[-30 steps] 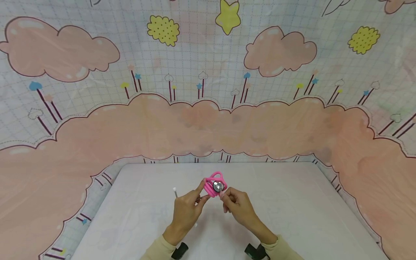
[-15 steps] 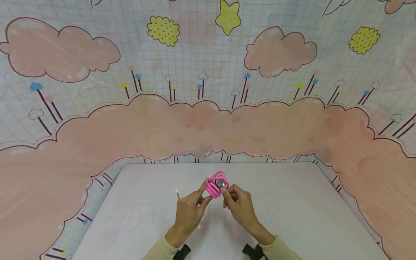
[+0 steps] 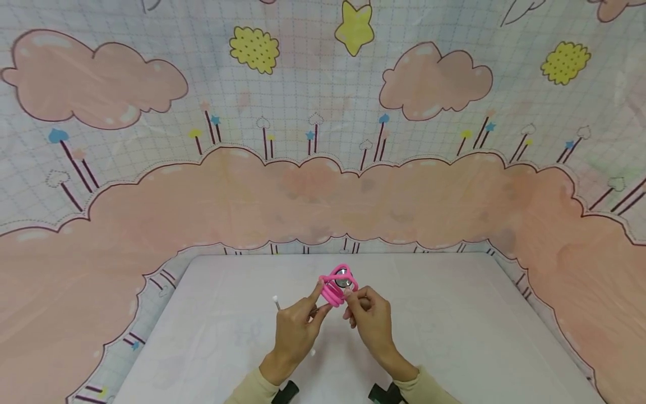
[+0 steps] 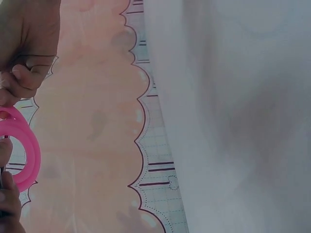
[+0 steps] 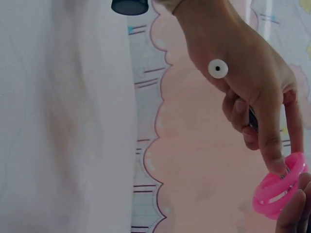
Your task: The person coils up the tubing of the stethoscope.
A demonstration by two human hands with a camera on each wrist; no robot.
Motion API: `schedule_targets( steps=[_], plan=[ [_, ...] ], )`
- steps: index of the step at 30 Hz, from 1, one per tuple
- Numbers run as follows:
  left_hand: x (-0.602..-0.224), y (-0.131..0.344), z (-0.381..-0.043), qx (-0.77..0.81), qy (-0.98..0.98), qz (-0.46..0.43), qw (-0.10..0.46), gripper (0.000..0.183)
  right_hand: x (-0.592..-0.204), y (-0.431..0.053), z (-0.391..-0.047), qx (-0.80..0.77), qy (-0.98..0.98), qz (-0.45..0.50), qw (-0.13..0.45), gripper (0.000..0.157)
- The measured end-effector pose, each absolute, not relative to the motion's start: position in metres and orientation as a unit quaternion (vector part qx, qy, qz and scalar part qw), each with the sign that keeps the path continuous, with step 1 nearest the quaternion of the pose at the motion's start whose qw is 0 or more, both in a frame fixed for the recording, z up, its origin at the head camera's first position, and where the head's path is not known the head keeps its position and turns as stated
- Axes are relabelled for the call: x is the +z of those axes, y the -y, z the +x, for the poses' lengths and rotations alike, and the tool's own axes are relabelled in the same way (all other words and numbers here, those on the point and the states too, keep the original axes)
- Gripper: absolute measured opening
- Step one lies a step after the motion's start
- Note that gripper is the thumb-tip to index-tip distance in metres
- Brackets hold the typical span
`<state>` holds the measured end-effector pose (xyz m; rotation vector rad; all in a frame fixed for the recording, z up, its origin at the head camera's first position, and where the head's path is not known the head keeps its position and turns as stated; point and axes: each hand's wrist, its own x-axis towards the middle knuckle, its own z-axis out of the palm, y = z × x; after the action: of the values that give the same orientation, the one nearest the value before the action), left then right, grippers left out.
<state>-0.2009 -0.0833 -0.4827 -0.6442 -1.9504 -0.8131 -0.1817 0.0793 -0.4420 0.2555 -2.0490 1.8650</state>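
Observation:
A stethoscope is held above the table, its pink tubing (image 3: 332,295) wound into a coil. Its round metal chest piece (image 3: 344,278) sits inside the coil, partly crossed by a strand of tubing. My left hand (image 3: 296,325) grips the coil's left side between thumb and index finger, its other fingers folded around the metal ear tubes. One white ear tip (image 3: 275,299) sticks out past that hand; another ear tip (image 5: 218,68) shows in the right wrist view. With thumb and index finger, my right hand (image 3: 372,320) pinches the coil's lower right edge beside the chest piece.
Below the hands lies a white table (image 3: 454,325). A printed backdrop (image 3: 323,196) with clouds and stars rises behind and around it. Dark wrist-worn devices, such as the left one (image 3: 285,392), sit by both sleeves.
The chest piece has shifted up and deeper behind the crossing tubing, and its face has tilted. Both hands and the coil have drifted slightly, the left one to the right.

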Motion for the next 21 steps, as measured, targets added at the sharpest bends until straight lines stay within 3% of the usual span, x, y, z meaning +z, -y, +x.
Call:
schedule_targets(
  steps=[8,17,21],
  plan=[
    [-0.4838,0.0794,-0.2011,-0.365,0.777,-0.267,0.438,0.058,-0.4421,-0.078,-0.1801,0.688,0.691,0.099,0.198,0.028],
    [-0.4906,0.0778,-0.2012,-0.368,0.78,-0.263,0.432,0.058,-0.4447,-0.0781,-0.1834,0.537,0.755,0.139,0.348,0.027],
    [-0.4914,0.0767,-0.2019,-0.369,0.781,-0.263,0.429,0.058,-0.4426,-0.0786,-0.186,0.512,0.757,0.164,0.372,0.026]
  ],
)
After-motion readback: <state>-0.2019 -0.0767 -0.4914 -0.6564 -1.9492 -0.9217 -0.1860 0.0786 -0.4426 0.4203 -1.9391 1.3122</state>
